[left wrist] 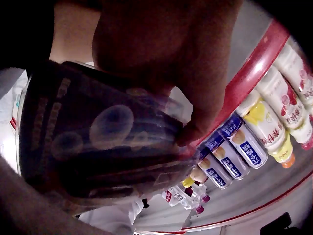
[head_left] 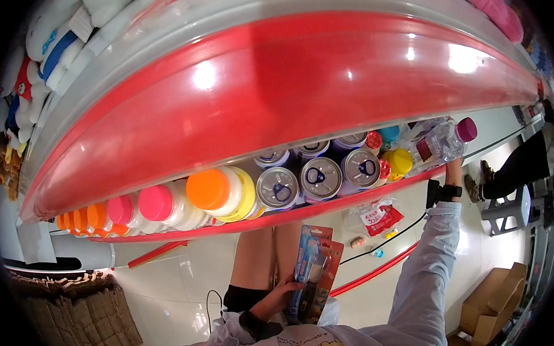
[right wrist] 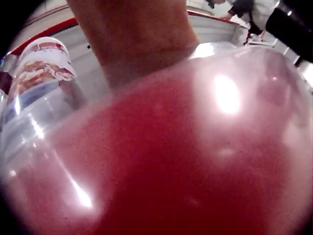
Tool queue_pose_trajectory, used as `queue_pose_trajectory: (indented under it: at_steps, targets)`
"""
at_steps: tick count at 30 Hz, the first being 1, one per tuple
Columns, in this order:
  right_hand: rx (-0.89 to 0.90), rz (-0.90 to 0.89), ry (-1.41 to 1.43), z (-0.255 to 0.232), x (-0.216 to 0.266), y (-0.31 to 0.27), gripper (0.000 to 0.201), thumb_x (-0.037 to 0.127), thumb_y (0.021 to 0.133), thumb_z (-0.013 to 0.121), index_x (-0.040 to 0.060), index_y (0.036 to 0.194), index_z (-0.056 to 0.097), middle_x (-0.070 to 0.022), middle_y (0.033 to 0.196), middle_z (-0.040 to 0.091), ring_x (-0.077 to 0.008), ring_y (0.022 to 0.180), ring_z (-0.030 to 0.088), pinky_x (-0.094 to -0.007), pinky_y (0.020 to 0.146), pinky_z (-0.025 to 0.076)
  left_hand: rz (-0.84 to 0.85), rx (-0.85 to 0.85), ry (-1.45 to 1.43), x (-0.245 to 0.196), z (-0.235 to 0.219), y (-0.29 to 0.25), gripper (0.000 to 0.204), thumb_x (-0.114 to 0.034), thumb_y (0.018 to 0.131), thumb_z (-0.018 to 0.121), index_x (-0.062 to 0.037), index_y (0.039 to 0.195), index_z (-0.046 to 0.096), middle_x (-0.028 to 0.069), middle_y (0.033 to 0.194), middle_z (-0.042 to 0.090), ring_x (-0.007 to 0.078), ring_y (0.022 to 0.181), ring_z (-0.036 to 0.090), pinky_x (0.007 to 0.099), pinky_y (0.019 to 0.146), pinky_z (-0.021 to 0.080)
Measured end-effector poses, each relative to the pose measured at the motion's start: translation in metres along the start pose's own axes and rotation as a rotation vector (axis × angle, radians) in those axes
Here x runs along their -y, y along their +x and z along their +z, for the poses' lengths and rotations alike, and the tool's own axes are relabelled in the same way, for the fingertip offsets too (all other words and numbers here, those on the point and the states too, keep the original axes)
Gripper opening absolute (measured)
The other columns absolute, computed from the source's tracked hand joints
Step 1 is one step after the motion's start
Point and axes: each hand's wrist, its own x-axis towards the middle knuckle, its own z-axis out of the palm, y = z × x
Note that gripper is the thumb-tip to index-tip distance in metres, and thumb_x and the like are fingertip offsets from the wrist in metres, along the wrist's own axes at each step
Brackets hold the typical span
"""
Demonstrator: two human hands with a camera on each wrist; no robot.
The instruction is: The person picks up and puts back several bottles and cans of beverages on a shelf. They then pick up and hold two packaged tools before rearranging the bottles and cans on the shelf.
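In the head view my left hand (head_left: 279, 295) grips two carded blister packs (head_left: 313, 270), one blue and one orange, at lap height below the shelf. The left wrist view shows these packs dark and close up, the thumb along one edge. My right arm reaches up to the shelf's right end, where the right hand (head_left: 454, 171) is partly behind a clear bottle (head_left: 438, 145) with a purple cap. In the right wrist view a glossy red cover (right wrist: 161, 152) hides its fingers; I cannot tell what they hold. A printed tub (right wrist: 44, 73) stands beside this wrist.
Silver-topped cans (head_left: 321, 178), white bottles with orange caps (head_left: 207, 188) and pink caps (head_left: 156, 203) line the shelf behind its red rim (head_left: 269, 217). Plush toys (head_left: 66, 46) sit upper left. A red packet (head_left: 381, 219), a cardboard box (head_left: 490, 306) and a grey stool (head_left: 507, 211) are on the floor.
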Motion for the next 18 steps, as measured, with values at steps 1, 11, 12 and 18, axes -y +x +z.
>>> queue_pose_trajectory:
  at_steps: [1, 11, 12, 18]
  targets:
    - [0.002, 0.003, 0.005, 0.0, -0.0005, -0.0005, 0.043, 0.019, 0.089, 0.059, 0.0035, 0.128, 0.051, -0.0121, 0.122, 0.056, -0.025, 0.109, 0.055, -0.0336, 0.095, 0.043, -0.008, 0.004, -0.021, -0.0021, 0.0017, -0.0012, 0.073, -0.017, 0.082, 0.061, -0.0061, 0.146, 0.025, 0.0096, 0.137, 0.045, 0.0212, 0.122, 0.048, 0.0356, 0.104, 0.038]
    - [0.012, 0.006, 0.017, 0.0016, -0.004, 0.0017, 0.044, 0.018, 0.088, 0.06, 0.0034, 0.128, 0.051, -0.0114, 0.123, 0.057, -0.0243, 0.11, 0.055, -0.0334, 0.095, 0.043, 0.004, -0.037, -0.033, -0.0035, 0.0059, -0.001, 0.069, -0.014, 0.084, 0.06, -0.0068, 0.144, 0.028, 0.0066, 0.128, 0.05, 0.0174, 0.113, 0.052, 0.0314, 0.088, 0.049]
    - [0.014, 0.007, 0.016, 0.0017, -0.0045, 0.001, 0.044, 0.018, 0.088, 0.06, 0.0034, 0.128, 0.051, -0.0113, 0.123, 0.057, -0.0242, 0.11, 0.055, -0.0334, 0.095, 0.043, 0.002, -0.035, -0.03, -0.0027, 0.0045, -0.0006, 0.068, -0.013, 0.084, 0.06, -0.0067, 0.144, 0.028, 0.0064, 0.128, 0.05, 0.0173, 0.112, 0.052, 0.0315, 0.088, 0.048]
    - [0.025, 0.009, 0.024, 0.0019, -0.0074, 0.0038, 0.044, 0.018, 0.088, 0.06, 0.0033, 0.129, 0.051, -0.0109, 0.123, 0.057, -0.0237, 0.11, 0.055, -0.0332, 0.095, 0.043, 0.019, -0.03, -0.004, -0.0004, 0.0006, -0.0003, 0.068, -0.012, 0.084, 0.06, -0.006, 0.144, 0.029, 0.0062, 0.129, 0.05, 0.0173, 0.113, 0.052, 0.0319, 0.091, 0.047]
